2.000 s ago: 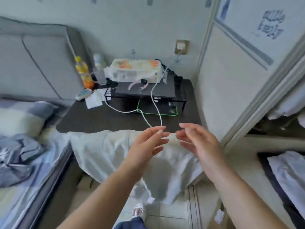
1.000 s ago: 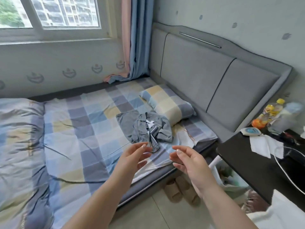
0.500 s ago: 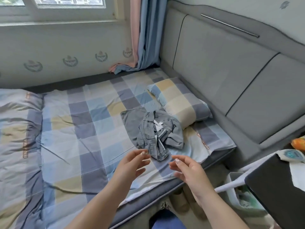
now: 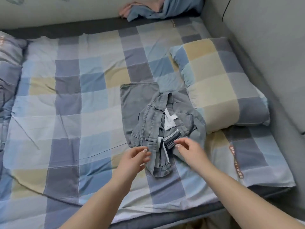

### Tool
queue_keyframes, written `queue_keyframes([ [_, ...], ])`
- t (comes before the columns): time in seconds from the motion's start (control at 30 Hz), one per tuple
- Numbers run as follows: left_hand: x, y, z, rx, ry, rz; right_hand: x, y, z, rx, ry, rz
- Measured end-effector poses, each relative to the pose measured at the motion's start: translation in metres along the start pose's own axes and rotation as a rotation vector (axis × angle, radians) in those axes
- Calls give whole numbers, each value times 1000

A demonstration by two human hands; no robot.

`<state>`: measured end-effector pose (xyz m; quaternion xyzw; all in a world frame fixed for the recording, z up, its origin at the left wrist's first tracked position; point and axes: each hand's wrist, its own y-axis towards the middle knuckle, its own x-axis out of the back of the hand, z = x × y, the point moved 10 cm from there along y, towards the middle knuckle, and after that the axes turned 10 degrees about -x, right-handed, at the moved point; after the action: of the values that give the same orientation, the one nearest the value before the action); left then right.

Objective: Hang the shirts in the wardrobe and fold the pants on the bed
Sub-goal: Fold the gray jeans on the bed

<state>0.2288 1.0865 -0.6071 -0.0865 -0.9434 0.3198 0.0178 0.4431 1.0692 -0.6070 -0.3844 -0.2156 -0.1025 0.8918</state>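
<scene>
Both your hands loose-fingered, grasping nothing, left hand (image 4: 133, 158) and right hand (image 4: 189, 148) at crumpled grey pants (image 4: 148, 113), pillow (image 4: 217, 85) at two o'clock.

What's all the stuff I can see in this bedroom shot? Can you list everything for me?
pants: one pair, grey denim, crumpled in a heap on the bed, beside the pillow
pillow: one, checked blue, grey and yellow, at the right by the headboard
bed sheet: one, checked blue, grey and yellow, covering the mattress
quilt: one, checked blue and grey, bunched at the left edge
curtains: blue and pink, ends lying at the far side of the bed
headboard: one, grey, padded, along the right
left hand: one, fingers relaxed, at the pants' near edge, holding nothing
right hand: one, fingers relaxed, reaching to the waistband, holding nothing
</scene>
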Motion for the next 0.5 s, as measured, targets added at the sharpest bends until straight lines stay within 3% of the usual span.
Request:
queue_keyframes([
  [0.3,2,133,130,48,311,-164,-21,224,-11,74,-386,-68],
  [0.5,2,161,177,-32,663,-323,-44,317,-14,9,-354,-82],
])
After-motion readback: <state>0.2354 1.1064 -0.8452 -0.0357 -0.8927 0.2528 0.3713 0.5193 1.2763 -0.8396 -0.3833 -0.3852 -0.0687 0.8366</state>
